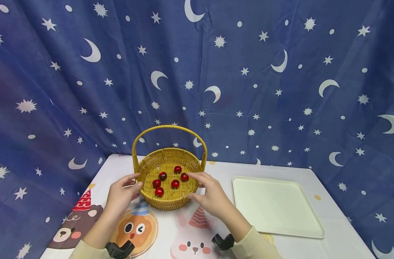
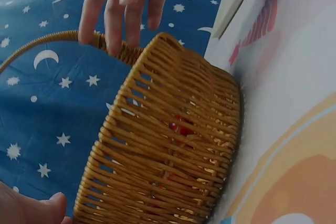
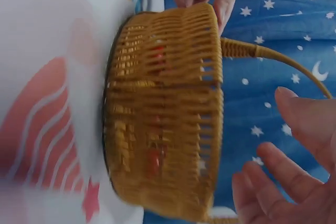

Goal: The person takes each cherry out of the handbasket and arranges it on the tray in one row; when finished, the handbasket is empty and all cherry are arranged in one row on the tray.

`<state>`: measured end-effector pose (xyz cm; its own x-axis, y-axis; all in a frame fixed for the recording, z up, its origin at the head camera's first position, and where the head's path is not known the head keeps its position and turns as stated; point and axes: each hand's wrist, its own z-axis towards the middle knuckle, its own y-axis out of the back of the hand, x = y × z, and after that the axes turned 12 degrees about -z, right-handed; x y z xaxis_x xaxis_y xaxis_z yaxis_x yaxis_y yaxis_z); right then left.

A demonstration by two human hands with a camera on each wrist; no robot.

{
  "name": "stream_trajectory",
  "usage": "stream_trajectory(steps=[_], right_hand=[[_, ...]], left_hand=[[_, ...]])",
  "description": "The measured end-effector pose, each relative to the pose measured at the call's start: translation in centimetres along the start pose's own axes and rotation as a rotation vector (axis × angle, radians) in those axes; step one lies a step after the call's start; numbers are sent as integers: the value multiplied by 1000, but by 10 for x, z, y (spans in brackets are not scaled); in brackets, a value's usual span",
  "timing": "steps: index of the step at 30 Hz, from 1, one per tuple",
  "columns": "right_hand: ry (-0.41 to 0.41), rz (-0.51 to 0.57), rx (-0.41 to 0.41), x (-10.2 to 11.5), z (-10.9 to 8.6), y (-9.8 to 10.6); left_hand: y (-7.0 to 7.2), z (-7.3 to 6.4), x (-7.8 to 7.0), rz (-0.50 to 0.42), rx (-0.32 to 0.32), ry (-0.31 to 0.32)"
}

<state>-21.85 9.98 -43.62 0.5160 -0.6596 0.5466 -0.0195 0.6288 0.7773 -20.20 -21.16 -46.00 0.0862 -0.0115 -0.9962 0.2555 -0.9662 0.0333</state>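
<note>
A round yellow wicker basket [image 1: 169, 205] with a tall arched handle stands on the table. Inside it lie several dark red cherries [image 1: 175, 184], spread over the woven bottom. My left hand [image 1: 123, 192] is at the basket's left side, its thumb tip and fingers right by the rim near the handle's foot. At the right side, my right hand [image 1: 211, 194] holds its fingers loosely bent and spread, with thumb and fingertips overlapping the rim in the head view. In the right wrist view its fingers [image 3: 283, 171] show a gap to the basket wall and nothing between them.
To the right lies a cream rectangular tray [image 1: 274, 205] with a low rim. A white tablecloth [image 1: 164, 237] with cartoon animals covers the table. Behind and beside it hangs a blue curtain [image 1: 236, 118] with moons and stars.
</note>
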Motion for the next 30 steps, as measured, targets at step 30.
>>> stream_trajectory(steps=[30], right_hand=[[-52, -63, 534, 23, 106, -92]], left_hand=[[-1, 11, 13, -153, -20, 75]])
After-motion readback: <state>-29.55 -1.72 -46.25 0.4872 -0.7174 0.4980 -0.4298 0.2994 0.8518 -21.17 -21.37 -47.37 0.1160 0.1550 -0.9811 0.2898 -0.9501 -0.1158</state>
